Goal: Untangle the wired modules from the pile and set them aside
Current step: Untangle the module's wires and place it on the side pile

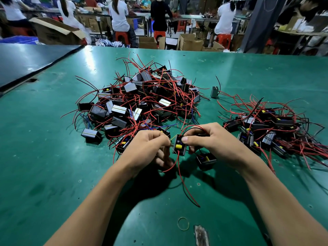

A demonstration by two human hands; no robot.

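Work looks partway done in the head view, the only view you have: the tangled pile [142, 100] at the middle of the green table [44, 157] holds the larger share of modules, while a smaller set-aside group [269, 132] lies well apart to your right, its red leads loosely spread. One lone module [214, 92] stands between the two heaps. Your right hand [213, 139] grips a black module [180, 145] with a yellow part on its face, thumb pressed on its top edge, just in front of the pile. Your left hand [147, 148], fingers curled, pinches a thin lead [173, 137] beside that module. A second module [205, 160] sits just below your right hand; whether its wires are caught with the held one, you cannot tell. A rubber band [183, 223] lies near you. No brand, label or writing is readable anywhere.
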